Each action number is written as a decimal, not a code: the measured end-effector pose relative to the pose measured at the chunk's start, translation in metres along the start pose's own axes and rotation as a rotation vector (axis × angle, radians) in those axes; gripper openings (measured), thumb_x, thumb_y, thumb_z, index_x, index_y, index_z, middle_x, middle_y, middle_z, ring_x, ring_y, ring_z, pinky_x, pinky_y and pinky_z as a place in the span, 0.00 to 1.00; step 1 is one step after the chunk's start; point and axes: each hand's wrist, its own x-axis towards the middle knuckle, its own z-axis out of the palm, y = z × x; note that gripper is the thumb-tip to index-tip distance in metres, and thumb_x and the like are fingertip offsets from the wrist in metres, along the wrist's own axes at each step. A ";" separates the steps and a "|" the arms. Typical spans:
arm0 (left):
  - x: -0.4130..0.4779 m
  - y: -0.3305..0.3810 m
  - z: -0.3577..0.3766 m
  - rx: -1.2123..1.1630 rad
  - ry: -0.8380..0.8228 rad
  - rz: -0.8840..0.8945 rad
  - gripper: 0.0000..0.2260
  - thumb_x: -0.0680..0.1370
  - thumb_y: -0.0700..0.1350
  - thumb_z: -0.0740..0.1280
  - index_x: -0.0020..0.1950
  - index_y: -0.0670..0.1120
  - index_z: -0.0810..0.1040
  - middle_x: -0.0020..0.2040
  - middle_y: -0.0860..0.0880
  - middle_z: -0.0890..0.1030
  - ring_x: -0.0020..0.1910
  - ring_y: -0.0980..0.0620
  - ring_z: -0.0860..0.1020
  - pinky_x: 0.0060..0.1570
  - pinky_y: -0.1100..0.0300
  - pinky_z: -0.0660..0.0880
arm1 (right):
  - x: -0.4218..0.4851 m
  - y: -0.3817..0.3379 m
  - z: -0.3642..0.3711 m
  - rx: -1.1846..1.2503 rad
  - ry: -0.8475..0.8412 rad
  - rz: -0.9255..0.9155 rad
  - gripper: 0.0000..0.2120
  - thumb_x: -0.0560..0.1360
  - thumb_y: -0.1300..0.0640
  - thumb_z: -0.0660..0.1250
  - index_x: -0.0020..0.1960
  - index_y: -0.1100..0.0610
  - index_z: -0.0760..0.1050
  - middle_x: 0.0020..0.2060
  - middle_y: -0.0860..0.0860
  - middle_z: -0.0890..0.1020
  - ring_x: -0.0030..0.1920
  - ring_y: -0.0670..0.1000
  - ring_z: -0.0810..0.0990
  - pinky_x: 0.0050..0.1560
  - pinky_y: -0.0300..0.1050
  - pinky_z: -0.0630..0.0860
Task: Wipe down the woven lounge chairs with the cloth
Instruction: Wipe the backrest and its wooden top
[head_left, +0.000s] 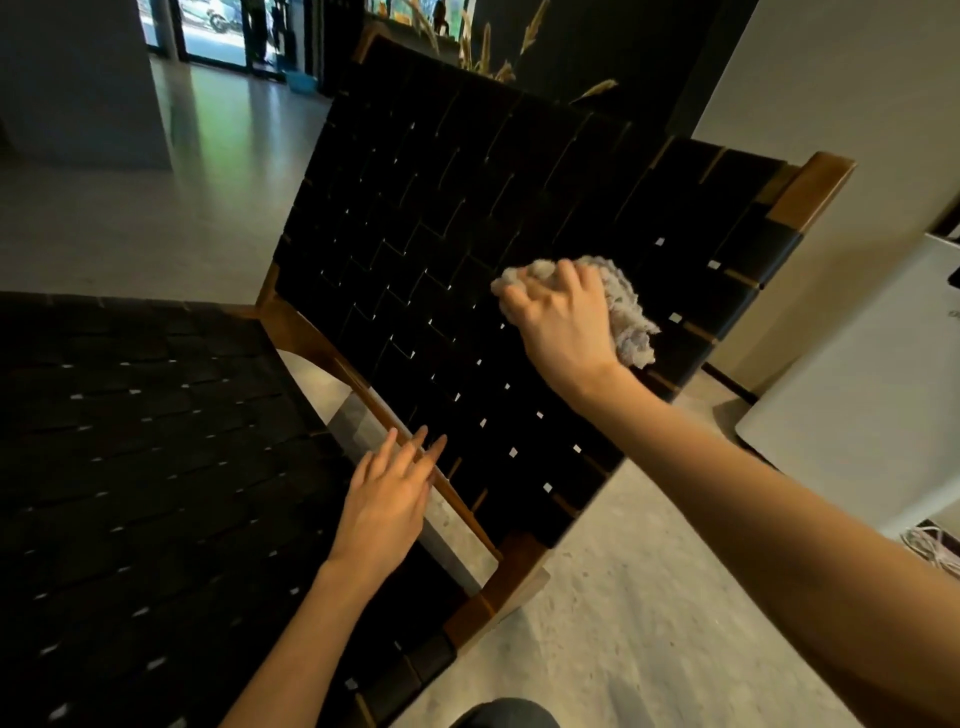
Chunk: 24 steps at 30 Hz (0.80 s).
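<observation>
Cloth (629, 312) is bunched against the woven back (441, 208), near its right edge, about mid-height. Your right hand (566, 327) grips it, fingers curled over the wad. Your left hand (384, 504) holds nothing, fingers straight and slightly spread, tips at the back's lower wooden rail (462, 506), beside the seat (156, 467). A white box (857, 415) stands off to the right.

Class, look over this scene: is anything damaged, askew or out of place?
Nothing stands out. The woven backrest has even, unbroken straps, the wooden frame looks sound, and the right hand holds the cloth against the backrest.
</observation>
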 end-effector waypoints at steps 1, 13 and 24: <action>0.000 -0.002 -0.001 0.071 -0.011 -0.027 0.23 0.83 0.48 0.51 0.78 0.55 0.49 0.78 0.53 0.51 0.77 0.48 0.45 0.74 0.49 0.52 | -0.007 -0.015 0.008 0.029 -0.033 -0.035 0.14 0.82 0.55 0.52 0.65 0.53 0.67 0.60 0.51 0.76 0.63 0.57 0.66 0.60 0.52 0.59; -0.002 -0.009 -0.018 0.261 -0.238 -0.230 0.32 0.80 0.46 0.58 0.78 0.52 0.43 0.78 0.50 0.42 0.76 0.40 0.38 0.74 0.42 0.46 | -0.044 -0.070 0.014 -0.031 -0.166 -0.393 0.19 0.80 0.56 0.57 0.70 0.54 0.64 0.60 0.53 0.76 0.65 0.58 0.66 0.59 0.53 0.64; -0.002 0.013 -0.006 0.256 -0.073 -0.076 0.23 0.83 0.49 0.52 0.78 0.52 0.52 0.78 0.49 0.54 0.77 0.45 0.45 0.75 0.46 0.48 | -0.002 0.000 0.003 0.000 -0.033 -0.001 0.18 0.83 0.52 0.49 0.72 0.51 0.62 0.69 0.49 0.69 0.68 0.55 0.64 0.66 0.53 0.53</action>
